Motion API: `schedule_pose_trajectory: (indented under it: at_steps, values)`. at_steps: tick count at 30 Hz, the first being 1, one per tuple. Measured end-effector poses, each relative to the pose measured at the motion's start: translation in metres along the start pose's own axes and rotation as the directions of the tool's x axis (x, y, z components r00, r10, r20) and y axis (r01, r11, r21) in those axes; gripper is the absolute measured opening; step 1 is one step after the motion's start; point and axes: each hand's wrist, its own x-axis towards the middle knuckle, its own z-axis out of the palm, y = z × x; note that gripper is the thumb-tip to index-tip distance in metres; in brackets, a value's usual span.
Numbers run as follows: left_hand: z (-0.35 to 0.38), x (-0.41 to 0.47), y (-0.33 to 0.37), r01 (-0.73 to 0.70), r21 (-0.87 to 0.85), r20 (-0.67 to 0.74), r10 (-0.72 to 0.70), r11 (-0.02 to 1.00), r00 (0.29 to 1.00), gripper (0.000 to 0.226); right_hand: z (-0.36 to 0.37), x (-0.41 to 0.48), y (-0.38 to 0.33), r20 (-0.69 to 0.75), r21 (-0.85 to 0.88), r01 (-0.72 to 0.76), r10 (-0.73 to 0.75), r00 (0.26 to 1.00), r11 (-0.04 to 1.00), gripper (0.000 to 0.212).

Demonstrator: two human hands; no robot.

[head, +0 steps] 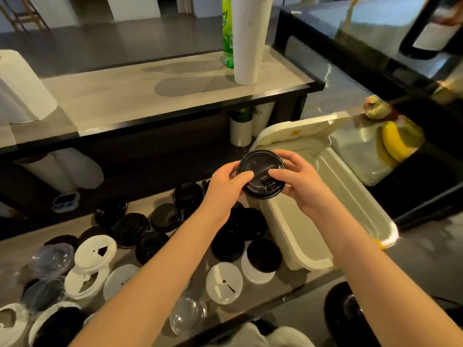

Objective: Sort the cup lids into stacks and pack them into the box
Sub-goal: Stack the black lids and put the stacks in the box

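I have a short stack of black lids (261,172) pinched between both hands, just above the near-left corner of the open white box (333,196). My left hand (226,182) closes on the rim at nine o'clock, thumb laid across the top; my right hand (298,182) closes on it at three o'clock, thumb also on top. I judge the two-sided grip is there to square the lids so they nest before going down into the box, which looks bare inside, its hinged cover (295,132) propped open at twelve o'clock.

From seven to nine o'clock of the box, loose black lids (130,229), white lids (96,252) and clear domed lids (186,315) lie scattered and partly overlapping on the grey counter (15,249), so most sorting remains. Beyond, at eleven o'clock, a raised shelf (140,96) carries a tall white cup stack (246,38) and a green bottle (227,33); bananas (393,144) sit at two o'clock.
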Motion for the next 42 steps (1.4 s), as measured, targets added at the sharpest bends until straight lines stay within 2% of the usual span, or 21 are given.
schedule_pose_trajectory:
  at_steps: [4, 7, 9, 10, 13, 14, 16, 19, 21, 25, 27, 29, 31, 35, 38, 40, 42]
  values:
    - [0.030, 0.029, -0.006, 0.067, 0.153, -0.007, -0.066, 0.986, 0.998, 0.069, -0.031, 0.019, 0.005, -0.098, 0.073, -0.076, 0.083, 0.992, 0.994, 0.033]
    - [0.048, 0.041, -0.015, 0.055, 0.286, -0.095, -0.029, 0.957, 0.995, 0.053, -0.056, 0.040, 0.018, -0.168, 0.106, -0.165, 0.181, 0.969, 0.981, 0.033]
    - [0.050, 0.048, -0.024, 0.049, 0.385, -0.162, 0.015, 0.922, 0.987, 0.050, -0.071, 0.057, 0.031, -0.230, 0.117, -0.223, 0.245, 0.942, 0.968, 0.036]
    - [0.051, 0.050, -0.029, 0.074, 0.405, -0.177, -0.001, 0.911, 0.984, 0.054, -0.077, 0.065, 0.038, -0.258, 0.113, -0.260, 0.281, 0.924, 0.959, 0.037]
    - [0.052, 0.056, -0.043, 0.234, 0.382, -0.185, -0.175, 0.894, 0.967, 0.066, -0.088, 0.086, 0.060, -0.304, 0.105, -0.389, 0.402, 0.864, 0.915, 0.040]
    - [0.053, 0.057, -0.048, 0.269, 0.359, -0.182, -0.216, 0.894, 0.959, 0.063, -0.090, 0.091, 0.067, -0.307, 0.099, -0.425, 0.433, 0.847, 0.900, 0.042]
    - [0.057, 0.058, -0.053, 0.286, 0.308, -0.182, -0.238, 0.907, 0.954, 0.042, -0.091, 0.103, 0.083, -0.304, 0.084, -0.471, 0.473, 0.827, 0.878, 0.042]
    - [0.057, 0.061, -0.059, 0.280, 0.264, -0.180, -0.238, 0.923, 0.954, 0.026, -0.086, 0.114, 0.102, -0.283, 0.052, -0.514, 0.507, 0.815, 0.856, 0.018]
    - [0.055, 0.063, -0.060, 0.266, 0.242, -0.153, -0.234, 0.933, 0.960, 0.021, -0.083, 0.119, 0.113, -0.283, 0.039, -0.532, 0.520, 0.806, 0.846, 0.016]
    - [0.050, 0.064, -0.059, 0.237, 0.197, -0.103, -0.221, 0.951, 0.970, 0.027, -0.082, 0.128, 0.131, -0.327, 0.011, -0.487, 0.464, 0.823, 0.873, 0.017]
    - [0.050, 0.065, -0.059, 0.241, 0.203, -0.093, -0.227, 0.949, 0.969, 0.023, -0.085, 0.133, 0.137, -0.365, -0.159, -0.493, 0.413, 0.834, 0.855, 0.019]
    - [0.050, 0.066, -0.058, 0.252, 0.207, -0.093, -0.238, 0.945, 0.967, 0.016, -0.087, 0.135, 0.140, -0.410, -0.402, -0.493, 0.329, 0.850, 0.772, 0.038]
    - [0.050, 0.067, -0.058, 0.259, 0.192, -0.106, -0.242, 0.947, 0.964, 0.020, -0.088, 0.134, 0.140, -0.401, -0.515, -0.470, 0.283, 0.871, 0.717, 0.046]
    - [0.050, 0.066, -0.057, 0.256, 0.200, -0.126, -0.234, 0.946, 0.964, 0.014, -0.090, 0.135, 0.136, -0.319, -0.549, -0.432, 0.299, 0.899, 0.716, 0.051]
    - [0.050, 0.066, -0.057, 0.259, 0.202, -0.133, -0.235, 0.945, 0.963, 0.022, -0.099, 0.131, 0.126, -0.230, -0.645, -0.371, 0.293, 0.928, 0.668, 0.068]
    - [0.051, 0.066, -0.057, 0.264, 0.185, -0.140, -0.241, 0.947, 0.960, 0.024, -0.105, 0.126, 0.119, -0.079, -0.782, -0.236, 0.284, 0.956, 0.576, 0.077]
    - [0.051, 0.067, -0.058, 0.265, 0.173, -0.146, -0.241, 0.949, 0.959, 0.024, -0.107, 0.122, 0.117, 0.027, -0.890, -0.117, 0.307, 0.951, 0.441, 0.089]
